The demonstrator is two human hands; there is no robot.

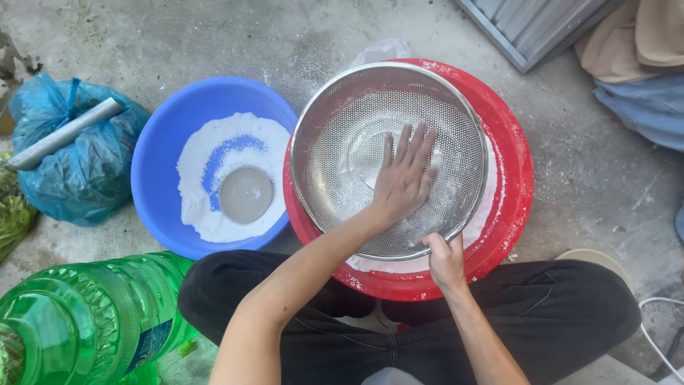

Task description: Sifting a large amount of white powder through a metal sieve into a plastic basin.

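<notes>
Legs: the person is sitting on the concrete floor (591, 164) in black trousers (548, 314), knees spreading to either side of the red basin.
Green bottle: a large green plastic bottle (78, 321) is lying on its side at the near left, just beside the left knee.
Right hand: the right hand (445, 262) is closing on the near rim of the metal sieve (342, 142), thumb over the edge and fingers curling under, gripping it.
Left hand: the left hand (404, 177) is lying flat and wide open inside the sieve, fingers spreading, palm pressing on the perforated bottom; it is clasping nothing.
Sieve: the round steel sieve is sitting on top of the red basin (516, 178), covering most of its mouth, with a light dusting of white powder on the mesh.
Red basin: white flour (491, 185) is showing along the right and near edges under the sieve; powder is smearing the rim.
Blue basin: a blue basin (160, 142) is standing just left of the red one, the two touching; it is holding a mound of white flour with a small grey bowl (246, 194) resting in it.
Blue bag: a tied blue plastic bag (78, 164) is sitting farther left, a grey metal pipe (64, 133) lying across it.
Far right: folded cloth (641, 71) is lying at the upper right, beside a corrugated metal sheet (534, 25).
</notes>
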